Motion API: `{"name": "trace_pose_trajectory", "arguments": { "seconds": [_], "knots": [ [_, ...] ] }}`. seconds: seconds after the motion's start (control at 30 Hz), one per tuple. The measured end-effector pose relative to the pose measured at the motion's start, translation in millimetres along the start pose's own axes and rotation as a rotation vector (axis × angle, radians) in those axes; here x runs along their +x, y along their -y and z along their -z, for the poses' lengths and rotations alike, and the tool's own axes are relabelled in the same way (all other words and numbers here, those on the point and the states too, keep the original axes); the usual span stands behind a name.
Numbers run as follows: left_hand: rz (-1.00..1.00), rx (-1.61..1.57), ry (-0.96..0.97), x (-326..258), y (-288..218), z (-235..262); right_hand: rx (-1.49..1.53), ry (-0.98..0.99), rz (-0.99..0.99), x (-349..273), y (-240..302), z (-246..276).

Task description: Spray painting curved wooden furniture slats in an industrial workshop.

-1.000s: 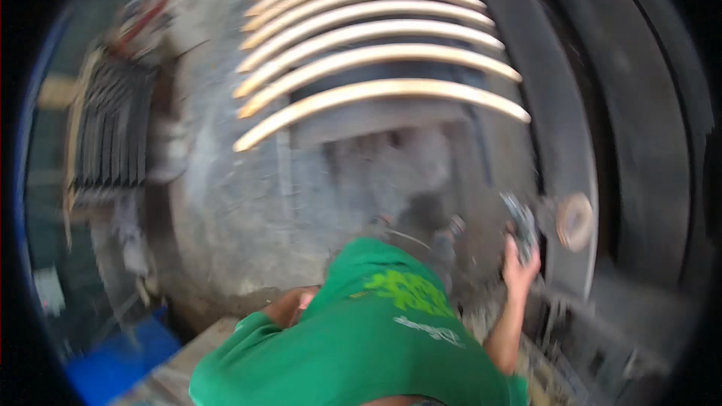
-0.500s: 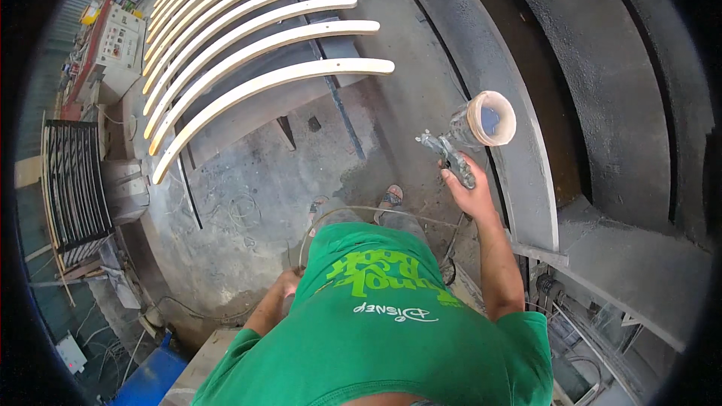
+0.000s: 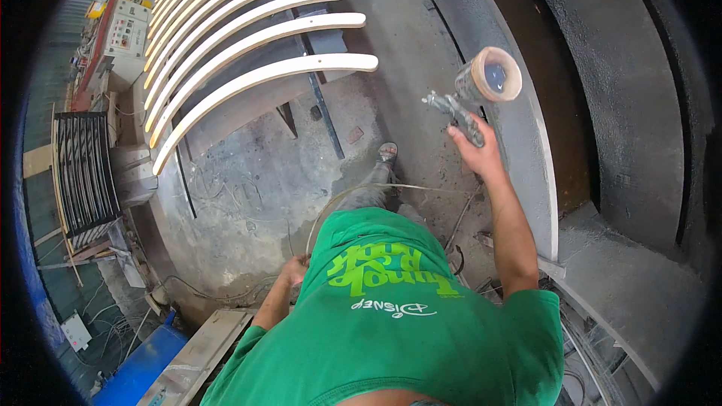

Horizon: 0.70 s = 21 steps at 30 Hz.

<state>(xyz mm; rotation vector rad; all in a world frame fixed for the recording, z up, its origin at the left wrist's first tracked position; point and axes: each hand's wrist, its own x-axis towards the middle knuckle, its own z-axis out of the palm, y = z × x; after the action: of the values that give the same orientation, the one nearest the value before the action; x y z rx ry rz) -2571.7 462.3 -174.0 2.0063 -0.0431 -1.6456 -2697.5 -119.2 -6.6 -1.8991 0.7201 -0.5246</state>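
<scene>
Behind shirt [image 3: 391, 316], left hand [image 3: 295, 269] half hidden.

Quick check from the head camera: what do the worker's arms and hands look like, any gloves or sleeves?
No gloves: both the right hand and left hand are bare, as are the forearms. Short sleeves of a bright green T-shirt end above the elbows. No watch or wristband shows.

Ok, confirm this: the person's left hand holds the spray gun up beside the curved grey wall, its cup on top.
Not quite. In the head view the right hand holds the spray gun beside the curved grey wall, cup on top. The left hand is down by the green shirt.
</scene>
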Motion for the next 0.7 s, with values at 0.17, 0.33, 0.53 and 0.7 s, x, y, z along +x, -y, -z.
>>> {"name": "trace_pose_trajectory", "arguments": {
  "seconds": [0.17, 0.33, 0.53, 0.7],
  "knots": [
    [0.14, -0.004, -0.037, 8.2, -37.0, -8.9, 0.052, -0.02, -0.067, 51.0, -17.8, 21.8],
    [0.128, -0.049, 0.013, 8.1, -86.1, -36.5, 0.054, 0.081, -0.149, 50.8, -35.9, 44.6],
    [0.108, 0.091, -0.095, 26.4, -52.7, -103.9, 0.143, 0.358, 0.059, 41.0, -31.9, 63.8],
    [0.159, 0.169, -0.133, 7.8, -136.6, -178.3, 0.34, 0.487, -0.076, 53.7, -42.1, 64.4]
  ]
}}
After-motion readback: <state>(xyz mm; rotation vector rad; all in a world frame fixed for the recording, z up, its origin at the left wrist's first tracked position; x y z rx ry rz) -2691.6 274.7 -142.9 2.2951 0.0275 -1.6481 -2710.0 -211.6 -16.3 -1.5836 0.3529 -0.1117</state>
